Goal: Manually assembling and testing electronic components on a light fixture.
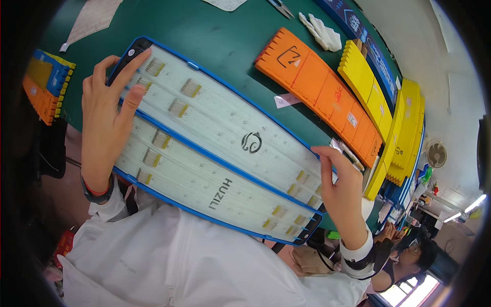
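Our L hand [105,110], fingers spread, rests on the blue-framed case's [225,117] L end, prob. steadying it; its 2 clear panels seem to overhang the green table's [220,36] near edge. Our R hand [340,184], thumb & index close, is at the case's R rim, grip unclear, w/ bare tabletop beyond, up to the orange box [322,92].

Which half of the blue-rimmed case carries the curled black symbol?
The far half; the near half, closer to the white jacket, carries black lettering instead.
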The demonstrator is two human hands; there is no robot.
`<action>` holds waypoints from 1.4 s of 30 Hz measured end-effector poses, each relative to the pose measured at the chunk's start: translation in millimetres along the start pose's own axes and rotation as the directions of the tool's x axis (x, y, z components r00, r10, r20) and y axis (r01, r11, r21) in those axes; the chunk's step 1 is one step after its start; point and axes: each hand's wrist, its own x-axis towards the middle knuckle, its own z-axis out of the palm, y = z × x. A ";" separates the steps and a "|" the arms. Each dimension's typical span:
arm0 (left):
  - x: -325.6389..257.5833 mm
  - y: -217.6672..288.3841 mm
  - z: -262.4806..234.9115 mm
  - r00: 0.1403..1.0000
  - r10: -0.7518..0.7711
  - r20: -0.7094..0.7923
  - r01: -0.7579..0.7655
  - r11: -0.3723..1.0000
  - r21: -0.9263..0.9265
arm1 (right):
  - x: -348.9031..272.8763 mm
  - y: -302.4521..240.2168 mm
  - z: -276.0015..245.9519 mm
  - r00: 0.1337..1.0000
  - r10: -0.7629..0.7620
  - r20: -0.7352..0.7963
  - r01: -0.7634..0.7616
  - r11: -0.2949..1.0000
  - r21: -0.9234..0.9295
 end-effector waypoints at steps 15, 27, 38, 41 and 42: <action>-6.0 -2.7 -3.2 1.000 0.006 0.024 -0.007 0.997 0.071 | 41.1 34.2 -3.2 0.981 -0.003 -0.192 0.015 0.998 0.063; -1.3 -23.9 10.4 0.998 0.057 0.027 -0.061 0.985 0.161 | 56.0 38.4 -9.0 0.992 -0.059 0.116 0.030 0.972 0.234; -2.5 -18.3 8.3 0.999 0.045 0.016 -0.047 0.987 0.151 | 51.1 40.5 -19.0 0.993 0.058 0.103 -0.079 0.975 0.210; -4.7 -16.5 9.4 0.999 0.043 0.025 -0.045 0.994 0.100 | 53.3 37.6 -6.9 1.000 0.017 -0.019 -0.015 0.993 0.114; -5.2 -17.1 8.3 0.999 0.045 0.016 -0.046 0.994 0.100 | 54.1 35.2 -2.8 0.998 -0.030 -0.061 0.035 0.997 0.074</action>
